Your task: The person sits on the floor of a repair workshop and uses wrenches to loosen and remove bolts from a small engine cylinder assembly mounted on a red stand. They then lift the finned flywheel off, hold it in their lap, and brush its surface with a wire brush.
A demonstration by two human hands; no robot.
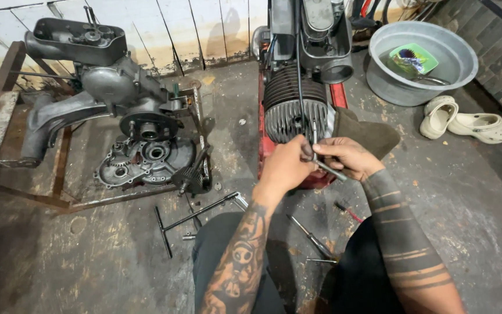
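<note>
Metal rod [327, 168] gripped by both hands, finned cylinder [289, 110]

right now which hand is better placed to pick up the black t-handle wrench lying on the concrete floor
Left. The left hand sits on the same side as the black T-handle wrench, which lies on the concrete floor left of the knees. The right hand grips a thin metal rod and would have to cross over.

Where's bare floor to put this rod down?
Bare concrete lies to the right, between the finned cylinder, the basin and the pale clogs. The lower-left floor below the engine case is bare too. It is crowded near the knees: T-wrench and screwdrivers.
</note>
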